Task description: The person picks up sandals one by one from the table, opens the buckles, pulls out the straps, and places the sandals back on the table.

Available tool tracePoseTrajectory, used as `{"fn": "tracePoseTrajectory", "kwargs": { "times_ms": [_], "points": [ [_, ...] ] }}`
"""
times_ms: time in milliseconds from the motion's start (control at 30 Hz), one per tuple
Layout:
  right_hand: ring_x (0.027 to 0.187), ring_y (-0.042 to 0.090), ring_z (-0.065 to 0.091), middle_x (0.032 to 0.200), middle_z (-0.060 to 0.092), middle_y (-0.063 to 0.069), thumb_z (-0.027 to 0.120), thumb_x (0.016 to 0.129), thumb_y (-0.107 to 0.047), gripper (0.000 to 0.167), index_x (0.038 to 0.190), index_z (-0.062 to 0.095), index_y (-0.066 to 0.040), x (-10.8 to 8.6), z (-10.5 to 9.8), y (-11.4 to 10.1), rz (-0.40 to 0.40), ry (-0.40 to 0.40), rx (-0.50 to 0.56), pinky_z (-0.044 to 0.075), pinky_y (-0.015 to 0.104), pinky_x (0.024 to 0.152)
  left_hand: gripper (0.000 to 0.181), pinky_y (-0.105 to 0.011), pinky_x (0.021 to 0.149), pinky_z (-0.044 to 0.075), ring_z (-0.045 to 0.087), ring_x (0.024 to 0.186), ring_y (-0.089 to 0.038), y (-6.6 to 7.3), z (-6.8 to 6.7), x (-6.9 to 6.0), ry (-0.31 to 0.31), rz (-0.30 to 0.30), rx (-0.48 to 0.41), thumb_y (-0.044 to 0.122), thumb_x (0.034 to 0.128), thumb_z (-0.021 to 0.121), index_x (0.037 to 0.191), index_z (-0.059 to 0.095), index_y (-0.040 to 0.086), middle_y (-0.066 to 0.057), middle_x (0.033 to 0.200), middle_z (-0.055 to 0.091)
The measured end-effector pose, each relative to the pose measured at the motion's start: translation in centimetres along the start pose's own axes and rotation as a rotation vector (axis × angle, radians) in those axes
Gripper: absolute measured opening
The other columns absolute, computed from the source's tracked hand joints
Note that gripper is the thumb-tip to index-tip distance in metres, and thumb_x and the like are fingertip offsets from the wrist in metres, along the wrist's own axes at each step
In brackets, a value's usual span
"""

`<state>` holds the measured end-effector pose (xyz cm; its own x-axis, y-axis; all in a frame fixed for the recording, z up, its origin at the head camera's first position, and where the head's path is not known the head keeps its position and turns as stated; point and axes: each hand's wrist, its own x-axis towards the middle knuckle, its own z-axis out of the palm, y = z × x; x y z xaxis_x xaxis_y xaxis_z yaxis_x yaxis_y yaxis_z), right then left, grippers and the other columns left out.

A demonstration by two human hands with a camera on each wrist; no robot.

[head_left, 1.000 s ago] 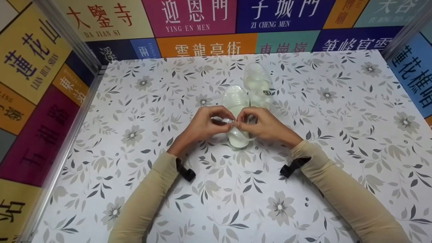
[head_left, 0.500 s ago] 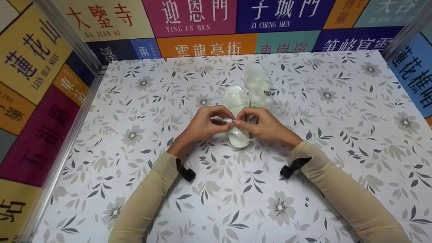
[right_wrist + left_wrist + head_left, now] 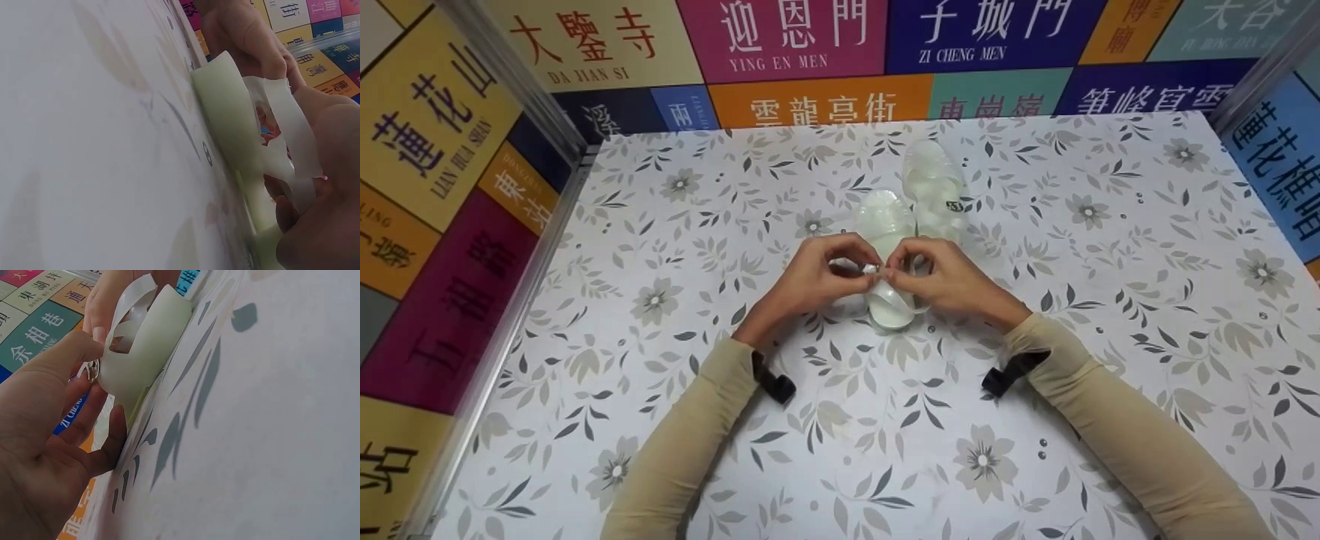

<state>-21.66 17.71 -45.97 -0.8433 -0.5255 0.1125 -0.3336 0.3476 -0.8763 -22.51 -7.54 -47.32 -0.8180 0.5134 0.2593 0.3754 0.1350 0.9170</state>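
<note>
A pale, translucent jelly sandal [image 3: 891,316] lies on the table, its heel towards me. Above its ankle opening both hands meet, fingertips almost touching. My left hand [image 3: 826,271] pinches the ankle strap at its small metal buckle [image 3: 93,371], which shows in the left wrist view. From the other side my right hand [image 3: 956,276] pinches the strap [image 3: 293,126], which loops up over the heel in the right wrist view. The fingers hide how strap and buckle join. A matching sandal [image 3: 928,161], with a small dark mark, lies just beyond, to the right.
A white tabletop with a grey flower and leaf print [image 3: 982,461] spreads around the sandals. Coloured panels with large characters [image 3: 802,37] stand along the back and both sides. Each wrist wears a black camera strap [image 3: 774,379].
Both hands stay at the same spot over the sandal, with only slight finger shifts. The pale strip inside my left hand's curl shows less than before. Neither sandal has visibly moved.
</note>
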Motion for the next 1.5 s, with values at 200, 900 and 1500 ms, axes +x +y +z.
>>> {"fn": "tracePoseTrajectory", "kwargs": {
  "times_ms": [200,900,1500],
  "points": [
    [0.092,0.02,0.065,0.1,0.073,0.0,0.078,0.101,-0.028,0.01,0.102,0.077,-0.018,-0.03,0.04,-0.1,0.034,0.017,-0.005,0.054,0.028,0.079,0.015,-0.041,0.09,0.067,0.077,0.098,-0.018,-0.17,-0.13,-0.07,0.008,-0.004,-0.003,0.008,0.0926,0.084,0.106,0.08,0.013,-0.002,0.104,0.079],
    [0.089,0.022,0.063,0.098,0.069,0.001,0.076,0.103,-0.034,0.015,0.102,0.075,-0.02,-0.13,0.08,-0.01,0.011,-0.004,0.01,0.053,0.03,0.076,0.013,-0.041,0.093,0.064,0.077,0.1,-0.018,-0.32,-0.19,0.06,-0.001,0.008,0.001,0.017,0.0961,0.084,0.108,0.08,0.014,-0.002,0.106,0.079],
    [0.09,0.02,0.06,0.107,0.073,0.003,0.072,0.104,-0.018,0.007,0.102,0.072,-0.012,0.03,-0.06,0.35,-0.069,0.062,0.081,0.048,0.031,0.08,0.016,-0.039,0.094,0.065,0.077,0.103,-0.018,-0.23,-0.38,-0.15,0.007,-0.039,-0.011,0.019,0.097,0.083,0.112,0.081,0.014,-0.003,0.109,0.08]
  ]
}}
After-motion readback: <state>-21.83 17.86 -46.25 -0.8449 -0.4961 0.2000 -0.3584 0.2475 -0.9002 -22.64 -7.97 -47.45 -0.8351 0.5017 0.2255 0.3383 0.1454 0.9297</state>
